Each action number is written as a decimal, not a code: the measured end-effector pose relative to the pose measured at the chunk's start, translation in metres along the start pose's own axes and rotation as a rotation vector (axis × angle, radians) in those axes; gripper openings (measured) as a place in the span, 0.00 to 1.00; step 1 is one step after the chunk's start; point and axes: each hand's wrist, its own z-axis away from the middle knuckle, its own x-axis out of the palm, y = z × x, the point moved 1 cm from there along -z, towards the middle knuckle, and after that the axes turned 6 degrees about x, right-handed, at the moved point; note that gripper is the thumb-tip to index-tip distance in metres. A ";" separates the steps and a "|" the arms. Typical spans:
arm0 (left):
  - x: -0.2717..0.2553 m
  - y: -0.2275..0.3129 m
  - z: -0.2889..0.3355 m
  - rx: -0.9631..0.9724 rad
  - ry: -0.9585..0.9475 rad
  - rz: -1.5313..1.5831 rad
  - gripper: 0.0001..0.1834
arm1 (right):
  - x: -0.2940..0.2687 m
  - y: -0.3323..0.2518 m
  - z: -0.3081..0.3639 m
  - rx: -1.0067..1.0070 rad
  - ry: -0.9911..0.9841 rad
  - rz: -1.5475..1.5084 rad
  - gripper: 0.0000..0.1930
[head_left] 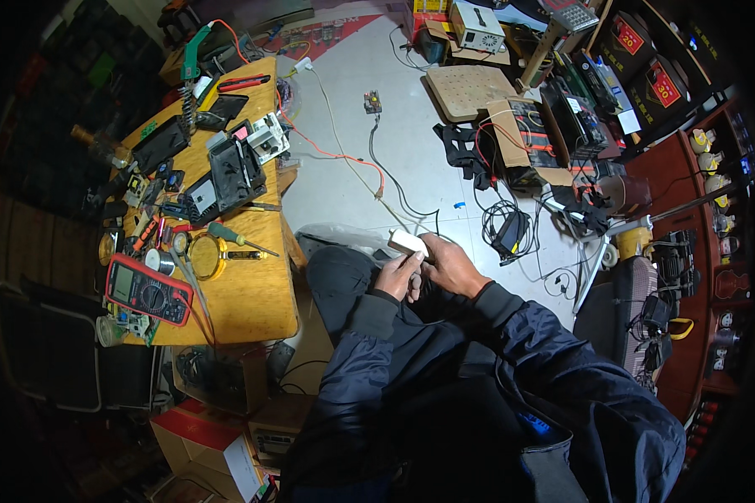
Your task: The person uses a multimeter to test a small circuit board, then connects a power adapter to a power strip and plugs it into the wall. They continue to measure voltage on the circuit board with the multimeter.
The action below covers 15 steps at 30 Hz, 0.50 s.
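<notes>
Above my lap, both hands meet around a small white block (408, 243), which looks like a socket or adapter housing. My left hand (398, 278) pinches its near side, thumb pointing up along it. From the right, my right hand (453, 268) is closed at the block's right end, its fingers curled. A pale cord (344, 138) runs from a white plug (303, 64) on the floor down to the hands. Close beside it, a black cable (375, 151) leads from a small device (372, 102) toward them. The fingers hide how the cords meet the block.
On my left, a wooden workbench (252, 293) carries a red multimeter (148, 289), a green-handled screwdriver (231, 236), solder wire (159, 261) and opened black casings (235, 172). Coiled black cable (512, 230) and a cardboard box (509, 134) lie on the floor at right. An orange cord (335, 155) crosses the floor.
</notes>
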 end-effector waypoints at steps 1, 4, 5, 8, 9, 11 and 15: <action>0.000 0.000 0.000 -0.003 0.002 -0.002 0.24 | 0.001 0.001 0.000 0.011 -0.010 -0.032 0.20; 0.001 -0.003 -0.001 0.002 0.007 0.036 0.23 | 0.002 0.003 0.000 0.009 -0.009 -0.015 0.19; 0.001 -0.004 -0.001 0.007 0.004 0.044 0.23 | 0.003 0.004 0.001 0.027 -0.011 0.027 0.19; 0.001 -0.005 -0.003 -0.053 0.005 0.042 0.22 | 0.004 0.005 0.001 0.058 -0.014 0.045 0.18; 0.002 -0.004 -0.003 -0.030 0.004 0.057 0.21 | 0.005 0.006 0.001 0.064 -0.015 0.052 0.18; 0.004 -0.003 -0.002 -0.011 0.024 0.020 0.22 | 0.006 0.008 0.001 0.072 -0.016 0.064 0.17; 0.007 0.002 -0.001 0.004 0.040 -0.039 0.22 | 0.007 0.011 0.002 0.073 -0.017 0.075 0.17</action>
